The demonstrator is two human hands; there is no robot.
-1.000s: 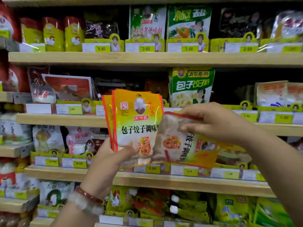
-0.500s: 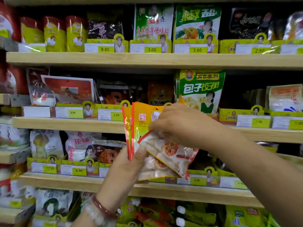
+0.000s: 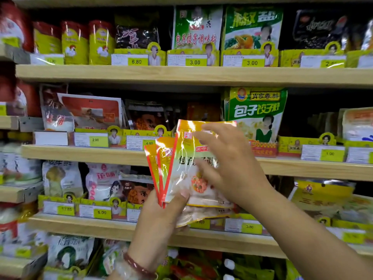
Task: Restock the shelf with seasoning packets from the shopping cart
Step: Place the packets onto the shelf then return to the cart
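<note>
Orange packets [image 3: 181, 168] stand upright, fanned in your left hand [image 3: 161, 217], pinched at their base; your right hand [image 3: 228, 164] lies open-fingered across the front one.

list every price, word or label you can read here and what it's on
"6.80": top shelf price tag
"3.00": two top shelf tags
"2.00": second shelf tag
"4.50": tag beside it
"6.00": third shelf tag
"包子饺子料": green packet
The orange packets in the left hand: text partly covered.
Other tags blurred.
</note>
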